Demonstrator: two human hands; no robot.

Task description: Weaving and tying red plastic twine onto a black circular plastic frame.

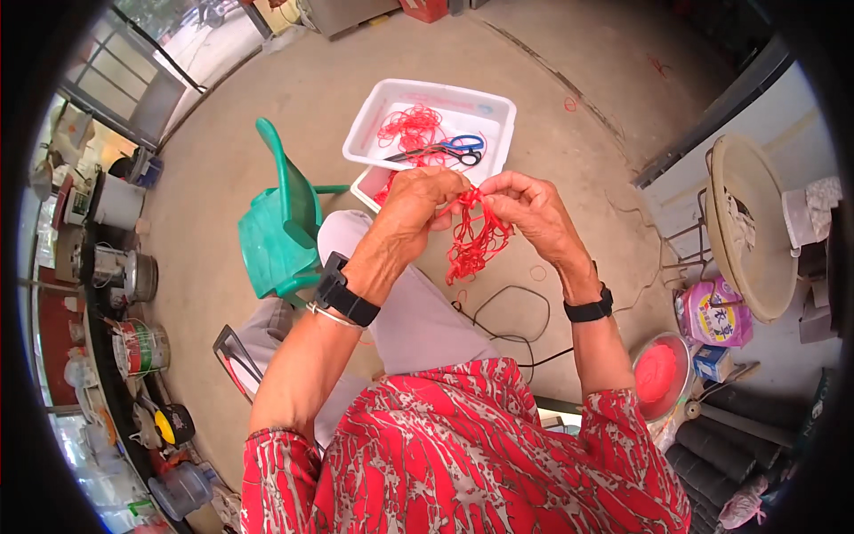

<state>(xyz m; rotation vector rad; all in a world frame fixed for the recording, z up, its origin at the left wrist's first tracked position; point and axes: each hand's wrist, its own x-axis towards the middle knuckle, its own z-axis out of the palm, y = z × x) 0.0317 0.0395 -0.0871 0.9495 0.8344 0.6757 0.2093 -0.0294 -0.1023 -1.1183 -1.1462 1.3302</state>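
Note:
A tangled bunch of thin red loops [479, 247] hangs between my two hands in front of my lap. My left hand [414, 206] pinches its upper end, fingers curled in. Fingertips of my right hand [532, 212] are pressed together on the same end, close to the left fingers. Just beyond my hands is a white plastic tray [485, 96] with more red loops [414, 125] inside. Scissors with blue handles [468, 142] and scissors with black handles [469, 158] lie in it. Partly hidden by my left hand, a second white container [363, 192] holds red material.
A green plastic chair [283, 240] stands to my left. A black cable [520, 338] winds over the floor at right, near a metal basin [683, 392] holding something red and a purple bag [716, 313]. Cluttered shelves line the left side.

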